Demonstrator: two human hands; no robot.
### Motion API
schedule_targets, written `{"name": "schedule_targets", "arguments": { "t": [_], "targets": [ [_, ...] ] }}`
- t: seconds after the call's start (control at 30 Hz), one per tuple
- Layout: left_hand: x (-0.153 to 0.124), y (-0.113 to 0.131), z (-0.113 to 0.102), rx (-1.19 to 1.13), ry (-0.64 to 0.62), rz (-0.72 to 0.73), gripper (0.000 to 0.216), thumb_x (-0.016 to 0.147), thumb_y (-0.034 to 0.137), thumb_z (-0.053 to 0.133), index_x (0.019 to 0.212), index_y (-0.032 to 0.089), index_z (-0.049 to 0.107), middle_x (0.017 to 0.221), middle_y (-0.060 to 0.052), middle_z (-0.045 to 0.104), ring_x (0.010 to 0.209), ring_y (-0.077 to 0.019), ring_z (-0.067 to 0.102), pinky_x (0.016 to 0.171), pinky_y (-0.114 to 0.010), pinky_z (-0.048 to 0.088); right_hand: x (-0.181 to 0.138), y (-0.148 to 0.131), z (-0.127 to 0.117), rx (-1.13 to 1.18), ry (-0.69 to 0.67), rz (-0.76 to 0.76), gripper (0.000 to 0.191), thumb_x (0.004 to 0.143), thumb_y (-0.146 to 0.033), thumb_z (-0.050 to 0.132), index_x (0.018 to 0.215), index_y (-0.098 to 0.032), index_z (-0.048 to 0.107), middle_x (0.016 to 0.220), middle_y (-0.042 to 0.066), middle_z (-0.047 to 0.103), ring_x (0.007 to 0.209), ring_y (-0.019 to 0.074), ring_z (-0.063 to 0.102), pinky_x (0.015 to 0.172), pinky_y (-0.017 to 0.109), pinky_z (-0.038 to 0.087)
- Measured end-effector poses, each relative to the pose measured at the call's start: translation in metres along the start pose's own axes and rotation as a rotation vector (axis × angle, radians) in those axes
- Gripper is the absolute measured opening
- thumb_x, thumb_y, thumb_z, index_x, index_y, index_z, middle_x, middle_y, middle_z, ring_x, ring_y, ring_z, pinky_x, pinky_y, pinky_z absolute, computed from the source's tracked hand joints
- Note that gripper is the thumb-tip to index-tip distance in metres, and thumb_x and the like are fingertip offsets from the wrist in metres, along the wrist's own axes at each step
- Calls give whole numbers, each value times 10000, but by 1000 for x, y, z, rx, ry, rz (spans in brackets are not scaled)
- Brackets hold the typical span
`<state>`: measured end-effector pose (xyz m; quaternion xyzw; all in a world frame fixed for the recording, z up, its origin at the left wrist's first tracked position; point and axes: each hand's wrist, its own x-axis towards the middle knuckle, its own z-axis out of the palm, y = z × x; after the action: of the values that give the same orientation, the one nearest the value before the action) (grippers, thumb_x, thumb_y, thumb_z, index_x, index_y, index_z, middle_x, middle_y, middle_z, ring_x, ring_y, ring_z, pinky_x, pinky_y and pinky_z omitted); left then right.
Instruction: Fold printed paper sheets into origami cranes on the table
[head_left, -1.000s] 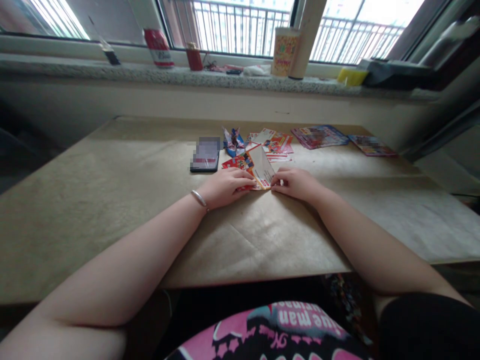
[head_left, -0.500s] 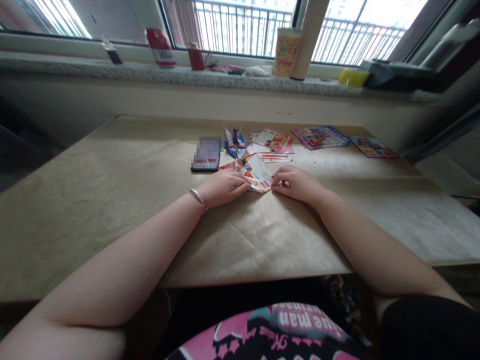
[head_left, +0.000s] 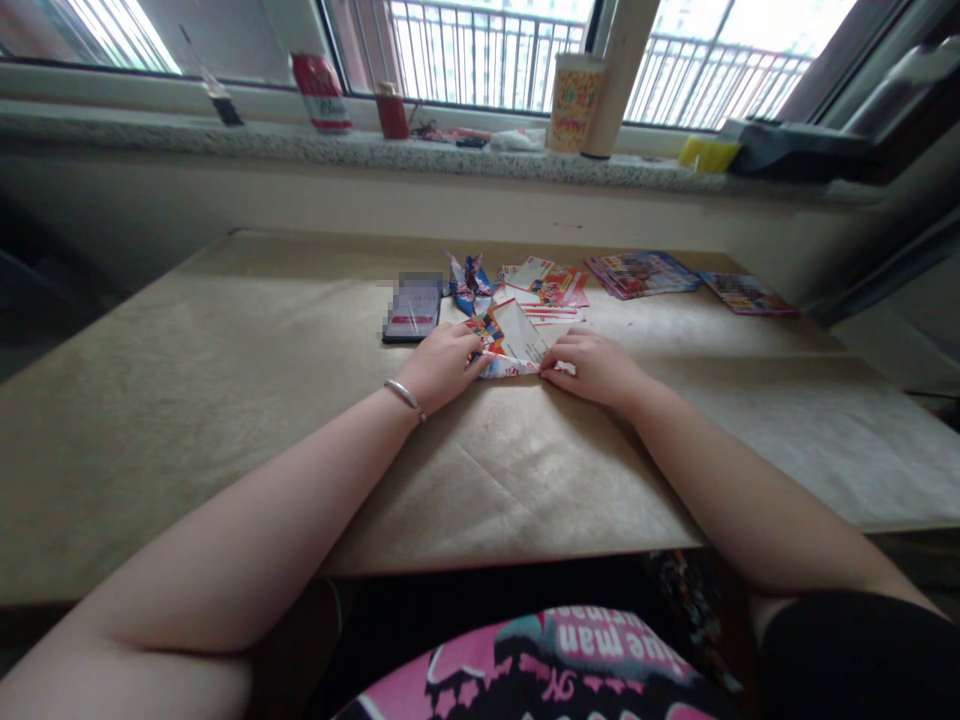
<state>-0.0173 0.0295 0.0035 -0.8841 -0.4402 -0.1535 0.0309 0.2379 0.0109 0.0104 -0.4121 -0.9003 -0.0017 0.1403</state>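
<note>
A printed paper sheet, red, white and yellow, lies on the table between my hands, its near edge folded up into a narrow strip. My left hand grips the left end of that strip, thumb along the fold. At the right end, my right hand pinches the same edge between thumb and curled fingers. Just beyond the sheet stands a blue and red folded paper piece with pointed tips. A phone with its screen lit lies left of it, close to my left hand.
Loose red and white printed sheets lie behind the folded one. Two stacks of colourful cards, the larger stack and the smaller stack, sit at the back right. The windowsill holds a can and a paper cup.
The sheet's near edge now shows a fuller folded strip with its patterned back up. My left hand has shifted slightly and its fingers are more bent. My right hand has hardly moved.
</note>
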Motion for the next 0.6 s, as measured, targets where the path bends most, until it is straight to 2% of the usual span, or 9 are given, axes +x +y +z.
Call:
{"name": "schedule_targets", "arguments": {
  "t": [0.13,0.3,0.47,0.6],
  "targets": [
    [0,3,2,88,-13,-29,309,946,354,468,854,138,669,981,-135,675,970,-266,616,881,-379,484,0,-2,2,0,23,41,161,874,-306,585,912,-218,714,890,54,721,879,216,596,795,330,424],
    [2,4,3,95,0,-48,288,935,359,486,860,148,667,982,-135,673,972,-271,618,857,-377,500,1,-7,4,-23,60,64,225,892,-299,550,1060,-224,679,880,44,721,854,210,593,774,320,416],
    [5,3,5,56,7,-76,219,909,317,529,867,147,662,1013,-128,668,987,-265,614,885,-374,497,3,-10,6,-86,45,-5,266,922,-282,500,1112,-207,670,956,79,710,872,214,589,791,324,411],
    [8,1,7,22,6,-93,186,902,288,534,887,151,658,1084,-129,655,1035,-266,603,914,-369,489,3,-11,10,-48,19,-59,280,928,-252,486,1127,-213,679,1031,80,694,906,205,600,787,306,423]
  ]
}}
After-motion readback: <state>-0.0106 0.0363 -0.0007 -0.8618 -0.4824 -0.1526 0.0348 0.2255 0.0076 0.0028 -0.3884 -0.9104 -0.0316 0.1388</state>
